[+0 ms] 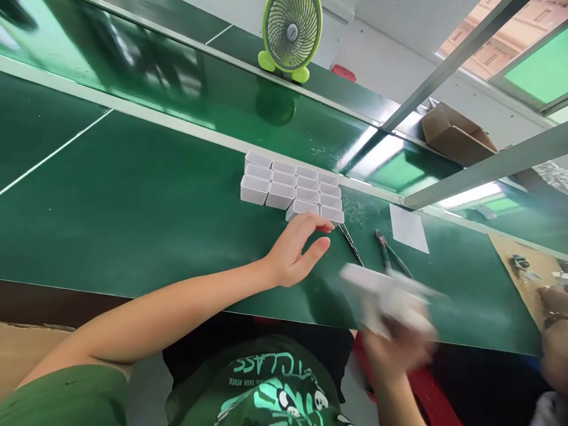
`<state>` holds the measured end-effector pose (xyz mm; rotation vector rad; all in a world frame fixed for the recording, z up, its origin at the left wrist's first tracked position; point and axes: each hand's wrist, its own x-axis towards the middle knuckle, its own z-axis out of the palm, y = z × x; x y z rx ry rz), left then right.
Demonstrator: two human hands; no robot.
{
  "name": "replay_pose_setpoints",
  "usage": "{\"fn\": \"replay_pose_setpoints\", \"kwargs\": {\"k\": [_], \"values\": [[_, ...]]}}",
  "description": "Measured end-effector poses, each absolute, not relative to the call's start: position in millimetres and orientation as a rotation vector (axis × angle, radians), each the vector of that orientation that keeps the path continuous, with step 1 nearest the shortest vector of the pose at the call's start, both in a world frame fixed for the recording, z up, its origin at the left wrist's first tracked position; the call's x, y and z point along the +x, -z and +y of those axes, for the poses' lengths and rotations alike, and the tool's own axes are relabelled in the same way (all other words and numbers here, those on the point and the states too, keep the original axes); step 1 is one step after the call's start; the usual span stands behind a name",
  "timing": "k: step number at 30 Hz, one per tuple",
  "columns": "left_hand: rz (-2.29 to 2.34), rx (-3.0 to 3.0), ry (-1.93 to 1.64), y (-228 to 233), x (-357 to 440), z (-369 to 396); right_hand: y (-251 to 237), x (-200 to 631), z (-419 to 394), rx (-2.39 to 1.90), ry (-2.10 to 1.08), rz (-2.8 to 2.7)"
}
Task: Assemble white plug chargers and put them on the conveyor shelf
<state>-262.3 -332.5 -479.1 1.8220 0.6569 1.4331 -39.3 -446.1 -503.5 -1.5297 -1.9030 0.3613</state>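
Small white open-topped boxes (pixel 281 194) stand in a tight block of rows on the green worktop. My left hand (pixel 296 251) is at the front row, fingertips at or just before a front box (pixel 303 209); whether they touch is unclear. Its thumb stands apart from the bent fingers, with nothing visible between them. To the right, my right hand (pixel 402 352) is smeared by motion near the worktop's front edge. It holds a white, flat-edged thing (pixel 377 279), too blurred to name. Tweezers (pixel 352 244) and green-handled cutting pliers (pixel 386 248) lie between the boxes and a white paper (pixel 409 228).
A green fan (pixel 291 32) stands on the ledge behind a pale rail. Farther right are a cardboard box (pixel 459 133) and slanting metal bars (pixel 488 168). Another person's hand (pixel 554 302) is at a brown board (pixel 517 278) at the right edge.
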Motion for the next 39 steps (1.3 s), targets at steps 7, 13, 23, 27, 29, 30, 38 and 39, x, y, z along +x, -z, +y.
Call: {"fn": "replay_pose_setpoints", "kwargs": {"k": [7, 13, 23, 27, 29, 30, 38, 39], "values": [[0.639, 1.847, -1.420, 481, -261, -332, 507, -47, -442, -1.461, -0.223, -2.032], [0.441, 2.113, -1.353, 485, -262, -332, 494, -59, -442, -1.496, -0.535, -1.654], [0.213, 2.431, -1.703, 488, -261, -333, 449, -119, -444, -1.029, -1.588, -0.542], [0.192, 2.424, -1.809, 487, -259, -330, 439, -124, -442, -0.761, -1.759, -0.120], [0.204, 2.441, -1.805, 486, -258, -330, 437, -124, -440, -0.709, -1.770, -0.050], [0.210, 2.444, -1.809, 486, -258, -330, 437, -124, -440, -0.702, -1.773, -0.038], [0.169, 2.475, -1.873, 490, -258, -330, 441, -127, -445, -0.744, -1.612, -0.223], [0.151, 2.482, -1.884, 491, -258, -330, 441, -127, -446, -0.754, -1.588, -0.267]]}}
